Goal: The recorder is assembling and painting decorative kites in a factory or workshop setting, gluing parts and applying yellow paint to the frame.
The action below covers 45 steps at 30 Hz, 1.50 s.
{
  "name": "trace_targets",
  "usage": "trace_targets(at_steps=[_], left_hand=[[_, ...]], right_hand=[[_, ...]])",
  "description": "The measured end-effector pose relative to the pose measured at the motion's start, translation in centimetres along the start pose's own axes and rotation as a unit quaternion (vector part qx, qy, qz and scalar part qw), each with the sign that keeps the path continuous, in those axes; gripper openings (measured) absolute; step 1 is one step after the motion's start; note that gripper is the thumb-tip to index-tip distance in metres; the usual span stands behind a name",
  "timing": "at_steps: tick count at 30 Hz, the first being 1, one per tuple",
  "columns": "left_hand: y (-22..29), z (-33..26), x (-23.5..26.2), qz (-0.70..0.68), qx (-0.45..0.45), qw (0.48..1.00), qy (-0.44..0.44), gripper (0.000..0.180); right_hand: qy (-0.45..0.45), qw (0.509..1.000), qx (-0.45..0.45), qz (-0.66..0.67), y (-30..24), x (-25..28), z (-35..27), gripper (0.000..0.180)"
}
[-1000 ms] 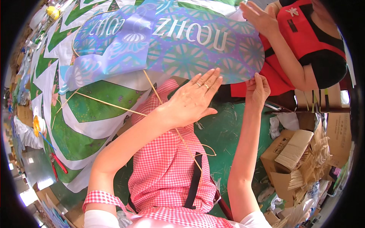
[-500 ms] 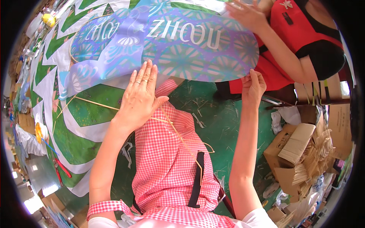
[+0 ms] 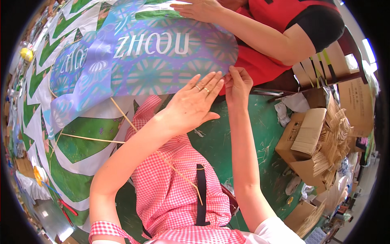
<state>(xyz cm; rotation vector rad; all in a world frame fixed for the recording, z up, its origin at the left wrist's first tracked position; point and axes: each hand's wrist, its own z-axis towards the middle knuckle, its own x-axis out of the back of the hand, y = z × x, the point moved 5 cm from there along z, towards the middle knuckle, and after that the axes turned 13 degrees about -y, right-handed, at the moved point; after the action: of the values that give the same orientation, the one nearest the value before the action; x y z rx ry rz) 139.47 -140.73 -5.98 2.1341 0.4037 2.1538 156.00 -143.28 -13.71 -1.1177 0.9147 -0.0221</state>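
Observation:
A blue and purple patterned fabric sheet with white lettering lies across the far side, its rounded end at the right. My left hand is at the sheet's near edge, fingers stretched out and close together, rings on two of them; it grips nothing. At the rounded end, my right hand pinches the fabric's rim between thumb and fingers. Thin light sticks run out from under the sheet; one long stick lies over the pink checked apron on my lap.
Across from me, a co-worker's hand rests over the sheet's far edge. Green-and-white printed fabric spreads at the left, near red-handled pliers and an orange-and-white spool. An open cardboard box stands at the right.
My left hand has slid right along the sheet's edge, close to my right hand, which keeps its pinch. The co-worker's hand has moved left over the sheet. The view has shifted.

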Motion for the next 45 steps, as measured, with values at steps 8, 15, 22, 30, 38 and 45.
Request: trace_targets(at_steps=[8, 15, 22, 30, 38, 45], left_hand=[[2.2, 0.9, 0.7, -0.087, -0.033, 0.995, 0.04, 0.059], [1.2, 1.0, 2.3, 0.035, 0.029, 0.992, 0.116, 0.037], [0.4, -0.5, -2.5, -0.674, 0.119, 0.728, 0.037, 0.041], [-0.8, -2.3, -4.3, -0.83, 0.176, 0.492, 0.194, 0.046], [0.1, 1.4, -6.8, -0.838, 0.227, 0.424, 0.259, 0.039], [-0.5, 3.1, -7.5, -0.831, 0.24, 0.408, 0.294, 0.026]], right_hand=[[-0.016, 0.999, -0.004, 0.027, 0.0, 0.3, -0.1, 0.009], [-0.018, 0.999, 0.008, 0.044, -0.4, -1.0, -0.7, 0.011], [-0.003, 0.999, 0.008, 0.035, -0.5, -1.6, -1.6, 0.011], [0.017, 0.999, -0.002, 0.039, 0.3, -0.8, -2.1, 0.011], [0.029, 0.999, -0.001, 0.038, 0.5, -0.9, -2.4, 0.012], [0.008, 1.0, 0.003, 0.029, 0.1, -0.9, -2.2, 0.012]])
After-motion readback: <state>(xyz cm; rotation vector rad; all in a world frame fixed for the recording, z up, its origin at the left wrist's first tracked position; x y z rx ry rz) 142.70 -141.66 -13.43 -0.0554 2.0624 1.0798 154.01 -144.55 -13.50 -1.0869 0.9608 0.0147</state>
